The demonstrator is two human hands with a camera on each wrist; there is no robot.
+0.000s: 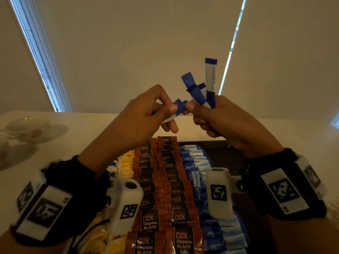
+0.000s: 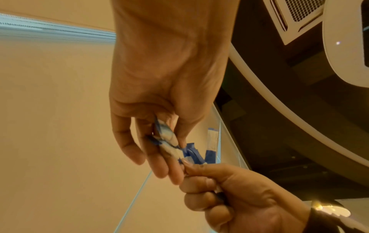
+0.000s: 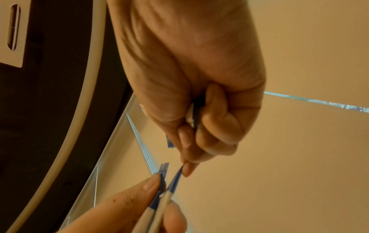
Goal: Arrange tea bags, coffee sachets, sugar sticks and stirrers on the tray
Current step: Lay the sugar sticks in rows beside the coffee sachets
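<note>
Mid-sorting above the tray (image 1: pixel 218 143): right hand (image 1: pixel 225 123) clutching sugar sticks (image 1: pixel 211 83), left hand (image 1: pixel 145 116) pinching two; next, laying them beside the blue row (image 1: pixel 194 162).

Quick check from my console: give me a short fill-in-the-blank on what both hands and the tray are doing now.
1. The right hand grips a bunch of ____-tipped sticks.
2. The left hand pinches ____ sticks.
3. On the tray, the D2X coffee sachets lie left of the ____ sachets.

Missing: blue; two; equal
</note>
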